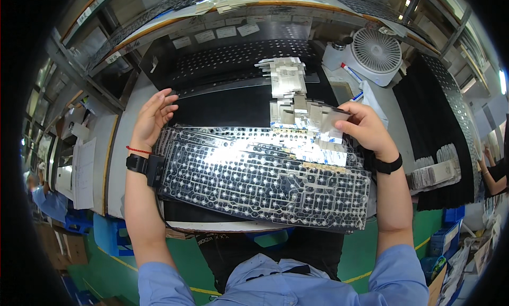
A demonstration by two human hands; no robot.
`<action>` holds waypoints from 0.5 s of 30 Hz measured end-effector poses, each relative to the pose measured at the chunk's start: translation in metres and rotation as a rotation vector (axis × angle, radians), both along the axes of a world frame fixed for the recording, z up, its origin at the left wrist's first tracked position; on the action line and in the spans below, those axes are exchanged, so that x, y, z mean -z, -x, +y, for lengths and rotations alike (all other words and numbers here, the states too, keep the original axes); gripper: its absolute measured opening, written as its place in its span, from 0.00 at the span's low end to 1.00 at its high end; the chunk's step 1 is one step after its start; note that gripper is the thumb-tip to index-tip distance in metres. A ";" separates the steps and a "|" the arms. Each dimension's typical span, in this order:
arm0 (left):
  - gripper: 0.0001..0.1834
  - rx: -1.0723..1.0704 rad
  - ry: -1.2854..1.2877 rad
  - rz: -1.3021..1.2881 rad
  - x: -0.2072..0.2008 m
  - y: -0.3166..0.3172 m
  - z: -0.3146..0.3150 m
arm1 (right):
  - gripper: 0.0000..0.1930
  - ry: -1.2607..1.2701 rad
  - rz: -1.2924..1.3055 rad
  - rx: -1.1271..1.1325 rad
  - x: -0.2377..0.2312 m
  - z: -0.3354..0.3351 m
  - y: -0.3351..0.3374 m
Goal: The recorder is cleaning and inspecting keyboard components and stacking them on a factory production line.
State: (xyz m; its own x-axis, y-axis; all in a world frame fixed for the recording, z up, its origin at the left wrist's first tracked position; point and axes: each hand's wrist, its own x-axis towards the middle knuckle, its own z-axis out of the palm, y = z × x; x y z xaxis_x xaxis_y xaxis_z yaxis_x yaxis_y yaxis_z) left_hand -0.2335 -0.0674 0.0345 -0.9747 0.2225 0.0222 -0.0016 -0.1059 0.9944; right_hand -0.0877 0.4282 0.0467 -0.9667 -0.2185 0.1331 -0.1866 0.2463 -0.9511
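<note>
A stack of clear keyboard membrane sheets [254, 181], printed with silvery circuit lines and dots, lies fanned out before me. My right hand [366, 127] pinches a thin greyish film strip [333, 117] between thumb and fingers, over the sheets' far right part. Whether that strip is joined to a sheet cannot be made out. Several silvery and whitish strips [289, 78] overlap in a column beyond the stack and run down onto it. Beside the stack's far left corner, my left hand [155, 118] is raised with its fingers loosely curved and apart, holding nothing.
A black perforated panel [222, 59] stands behind the black work surface [222, 107]. At the back right are a white fan [375, 51], a red-capped marker [350, 72] and a blue-and-white marker [357, 98]. Bundled pale strips [436, 171] lie on a black sheet to the right.
</note>
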 end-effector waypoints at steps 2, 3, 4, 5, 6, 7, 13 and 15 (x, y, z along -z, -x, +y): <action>0.22 0.022 0.020 0.004 -0.002 -0.002 0.000 | 0.11 0.005 0.037 0.009 0.001 0.001 0.001; 0.22 0.039 0.029 0.007 -0.003 -0.004 0.001 | 0.10 0.029 0.044 0.042 0.000 0.000 0.000; 0.22 0.057 0.038 0.010 -0.005 -0.006 0.001 | 0.10 0.052 0.051 0.076 -0.002 0.000 -0.002; 0.22 0.099 0.069 0.006 -0.005 -0.006 0.002 | 0.10 0.074 0.061 0.111 -0.003 0.000 -0.003; 0.22 0.141 0.101 0.002 -0.005 -0.006 0.002 | 0.10 0.097 0.088 0.139 -0.002 0.001 -0.002; 0.22 0.183 0.132 -0.002 -0.005 -0.005 0.002 | 0.09 0.120 0.115 0.168 0.000 0.003 0.000; 0.25 0.348 0.187 -0.001 -0.004 -0.009 0.003 | 0.09 0.139 0.246 0.317 0.001 0.006 0.007; 0.30 0.374 0.146 -0.019 -0.005 -0.009 0.004 | 0.09 0.141 0.244 0.329 0.002 0.005 0.009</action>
State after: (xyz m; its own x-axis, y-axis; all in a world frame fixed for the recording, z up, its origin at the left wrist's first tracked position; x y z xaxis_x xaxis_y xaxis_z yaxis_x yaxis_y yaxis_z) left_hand -0.2240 -0.0631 0.0394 -0.8260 0.5611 -0.0536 -0.0320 0.0482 0.9983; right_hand -0.0964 0.4328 0.0444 -0.9183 0.1328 0.3731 -0.3435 0.2014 -0.9173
